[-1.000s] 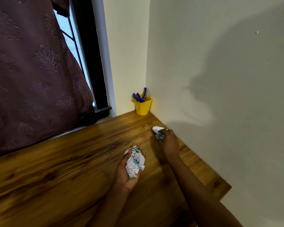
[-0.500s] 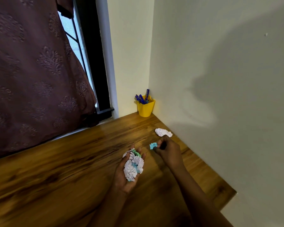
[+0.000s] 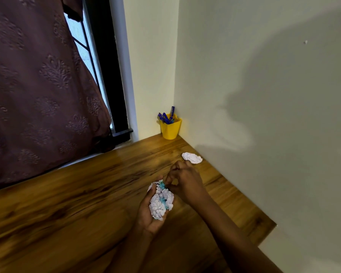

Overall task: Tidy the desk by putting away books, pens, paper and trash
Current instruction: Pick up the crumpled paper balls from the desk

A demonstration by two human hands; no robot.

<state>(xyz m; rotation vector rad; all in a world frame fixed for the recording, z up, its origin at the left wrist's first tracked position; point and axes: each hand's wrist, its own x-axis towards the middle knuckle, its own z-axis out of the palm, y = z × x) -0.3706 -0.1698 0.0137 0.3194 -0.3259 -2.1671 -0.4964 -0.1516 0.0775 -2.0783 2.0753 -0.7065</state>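
Observation:
My left hand (image 3: 149, 215) is cupped palm up over the wooden desk (image 3: 77, 194) and holds a wad of crumpled white and teal paper (image 3: 161, 201). My right hand (image 3: 185, 180) is at the top of that wad, its fingertips pinching a small teal scrap (image 3: 162, 185) against the pile. One more crumpled white paper ball (image 3: 192, 157) lies on the desk by the right wall, just beyond my right hand.
A yellow cup (image 3: 170, 128) with several blue pens (image 3: 166, 117) stands in the far corner. A dark patterned curtain (image 3: 37, 85) hangs over the window at left. The wall runs along the desk's right side; the desk's right end (image 3: 272, 227) is near.
My right hand has carried the teal scrap from the desk near the white ball back to the wad in my left hand. The white ball stays on the desk.

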